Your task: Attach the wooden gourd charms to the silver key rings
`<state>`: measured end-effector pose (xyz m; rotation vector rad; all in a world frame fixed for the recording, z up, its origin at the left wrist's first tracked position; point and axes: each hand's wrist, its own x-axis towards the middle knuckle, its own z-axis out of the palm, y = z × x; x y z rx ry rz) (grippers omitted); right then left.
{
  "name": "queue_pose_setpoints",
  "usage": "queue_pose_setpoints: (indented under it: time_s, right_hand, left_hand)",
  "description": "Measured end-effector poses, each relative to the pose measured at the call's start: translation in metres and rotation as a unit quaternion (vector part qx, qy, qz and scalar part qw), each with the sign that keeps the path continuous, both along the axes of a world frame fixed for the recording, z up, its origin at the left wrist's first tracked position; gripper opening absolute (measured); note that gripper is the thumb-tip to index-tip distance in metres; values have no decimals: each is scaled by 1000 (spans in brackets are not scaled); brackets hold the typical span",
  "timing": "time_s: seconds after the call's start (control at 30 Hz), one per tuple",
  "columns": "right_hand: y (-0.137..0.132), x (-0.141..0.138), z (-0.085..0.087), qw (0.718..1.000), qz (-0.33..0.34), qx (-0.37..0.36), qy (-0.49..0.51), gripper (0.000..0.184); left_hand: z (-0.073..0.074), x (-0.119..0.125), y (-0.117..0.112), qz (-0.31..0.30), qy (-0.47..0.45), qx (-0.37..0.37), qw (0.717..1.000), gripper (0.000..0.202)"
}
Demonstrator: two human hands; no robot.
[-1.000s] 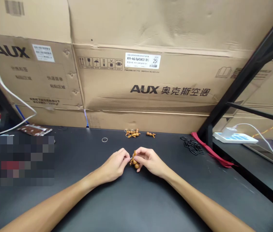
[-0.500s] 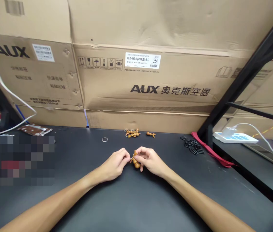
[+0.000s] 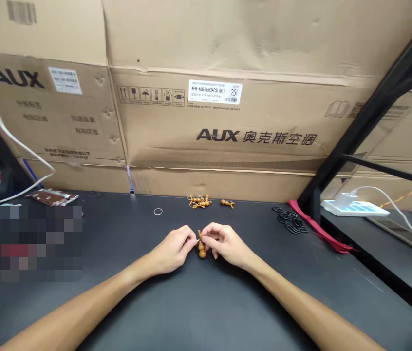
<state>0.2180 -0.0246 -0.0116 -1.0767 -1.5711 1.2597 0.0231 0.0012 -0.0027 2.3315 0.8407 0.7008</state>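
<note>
A small wooden gourd charm [image 3: 201, 249] stands upright between my hands on the black table [image 3: 206, 302]. Its lower bulb rests at or just above the tabletop. My left hand [image 3: 173, 248] pinches at its top from the left, and my right hand [image 3: 226, 243] pinches there from the right. My fingers hide the charm's top and any cord there. Beyond my hands lie a tangled cluster of similar gourd charms [image 3: 199, 201] and a single gourd charm [image 3: 227, 203]. A thin metal ring [image 3: 158, 211] lies further left.
A pile of black rings [image 3: 290, 223] and a red strip [image 3: 317, 227] lie at the right. A brown packet [image 3: 52, 197] sits at the back left, beyond a pixelated patch [image 3: 27, 243]. Cardboard boxes [image 3: 213, 131] form the back wall. A black frame post [image 3: 377, 117] stands at the right.
The gourd charm has swung from tilted to more upright, its lower bulb shifting slightly left. My hands have barely moved.
</note>
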Motion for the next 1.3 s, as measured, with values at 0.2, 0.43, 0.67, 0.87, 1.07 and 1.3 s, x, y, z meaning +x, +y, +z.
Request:
queue_pose_setpoints:
  time_s: [0.2, 0.43, 0.67, 0.87, 1.07, 1.3]
  right_hand:
    - [0, 2, 1, 997, -47, 34, -52, 27]
    - [-10, 3, 9, 931, -84, 197, -296, 19]
    - [-9, 3, 2, 866, -104, 255, -417, 12]
    - [0, 15, 1, 870, -65, 277, -403, 6]
    - [-2, 15, 1, 879, -19, 298, -372, 8]
    - [2, 17, 1, 876, -44, 280, -390, 8]
  left_hand:
    - [1, -1, 0, -4, 4, 1, 1000, 23]
    - [3, -1, -2, -5, 7, 3, 1000, 22]
    - [4, -11, 8, -44, 48, 47, 997, 21]
    - [5, -22, 16, -65, 142, 144, 977, 18]
    - [4, -16, 9, -11, 121, 165, 979, 19]
    - [3, -14, 9, -51, 93, 153, 983, 15]
